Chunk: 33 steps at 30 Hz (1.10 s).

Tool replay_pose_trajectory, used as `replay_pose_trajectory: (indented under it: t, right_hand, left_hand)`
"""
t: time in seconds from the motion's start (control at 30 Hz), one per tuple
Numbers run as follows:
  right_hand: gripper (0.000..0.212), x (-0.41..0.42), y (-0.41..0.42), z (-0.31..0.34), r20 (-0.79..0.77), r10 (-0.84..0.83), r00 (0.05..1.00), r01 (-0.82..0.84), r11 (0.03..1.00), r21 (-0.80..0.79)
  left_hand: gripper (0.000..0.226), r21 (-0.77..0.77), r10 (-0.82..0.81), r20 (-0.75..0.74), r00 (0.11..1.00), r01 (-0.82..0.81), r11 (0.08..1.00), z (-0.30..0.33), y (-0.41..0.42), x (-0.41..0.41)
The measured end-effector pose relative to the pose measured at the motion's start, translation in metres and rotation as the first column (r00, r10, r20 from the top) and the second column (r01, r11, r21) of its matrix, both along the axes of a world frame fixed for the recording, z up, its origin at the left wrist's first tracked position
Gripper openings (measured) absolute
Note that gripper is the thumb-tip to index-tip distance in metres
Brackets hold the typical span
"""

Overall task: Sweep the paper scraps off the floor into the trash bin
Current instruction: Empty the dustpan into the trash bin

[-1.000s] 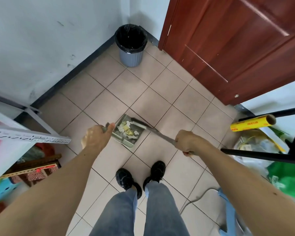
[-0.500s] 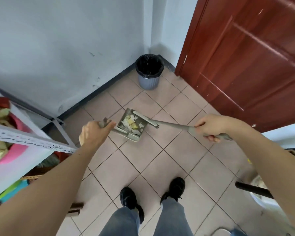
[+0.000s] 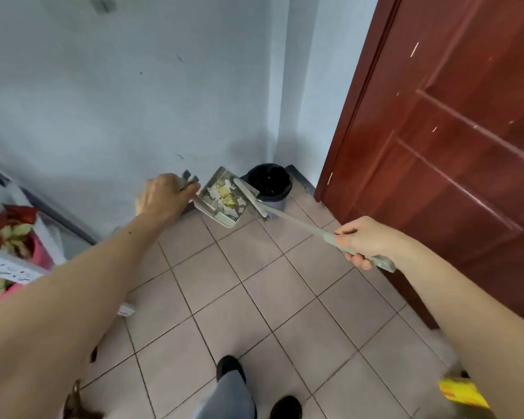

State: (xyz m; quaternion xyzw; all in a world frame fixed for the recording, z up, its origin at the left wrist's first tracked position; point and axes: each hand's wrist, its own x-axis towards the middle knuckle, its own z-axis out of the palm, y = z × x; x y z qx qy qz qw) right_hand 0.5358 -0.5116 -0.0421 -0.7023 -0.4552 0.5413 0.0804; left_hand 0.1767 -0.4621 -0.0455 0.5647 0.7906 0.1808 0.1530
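Observation:
My left hand [image 3: 161,196] grips the handle of a grey dustpan [image 3: 233,220] held in the air, just left of the trash bin. White and yellow paper scraps [image 3: 224,193] lie in the pan. My right hand [image 3: 362,240] holds the long grey handle of a small broom [image 3: 300,223]; its head rests against the pan's open edge. The trash bin [image 3: 270,184], grey with a black liner, stands in the corner between the pale wall and the red-brown door, partly hidden by the pan and broom head.
A red-brown door [image 3: 451,131] fills the right side. A white metal shelf [image 3: 3,267] with pink and red bags juts in at the left. Beige floor tiles [image 3: 254,297] stretch from my shoes to the bin. Something yellow [image 3: 460,391] shows at lower right.
I have stepped toward the corner. Both hands lifted the dustpan and broom from near the floor and carried them forward, up beside the bin. The scraps stayed in the pan.

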Motion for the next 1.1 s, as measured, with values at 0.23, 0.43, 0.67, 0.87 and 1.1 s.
replay_pose_trajectory:
  t: [0.23,0.43,0.67,0.87,1.1]
  right_hand:
    - [0.037,0.034,0.06,0.004,-0.056,-0.095,0.994,0.098,0.994,0.053]
    - [0.042,0.054,0.109,0.006,-0.067,-0.139,0.988,0.143,0.988,0.064]
    - [0.037,0.074,0.166,-0.009,-0.081,-0.19,0.978,0.192,0.981,0.007]
    - [0.009,0.093,0.213,-0.013,-0.091,-0.179,0.98,0.179,0.984,-0.008]
    - [0.011,0.115,0.252,-0.027,-0.033,-0.127,0.991,0.126,0.991,-0.039]
  left_hand:
    - [0.043,0.043,-0.089,-0.096,0.991,0.093,0.995,0.022,0.088,0.041]
    - [0.049,-0.014,-0.247,-0.253,0.935,0.251,0.968,0.015,0.157,0.073]
    - [0.048,-0.252,-0.55,-0.527,0.647,0.499,0.829,-0.011,0.206,0.124]
    - [0.026,-0.448,-0.695,-0.618,0.366,0.563,0.695,-0.053,0.223,0.164]
    - [0.014,-0.657,-0.81,-0.586,0.016,0.576,0.486,-0.078,0.218,0.223]
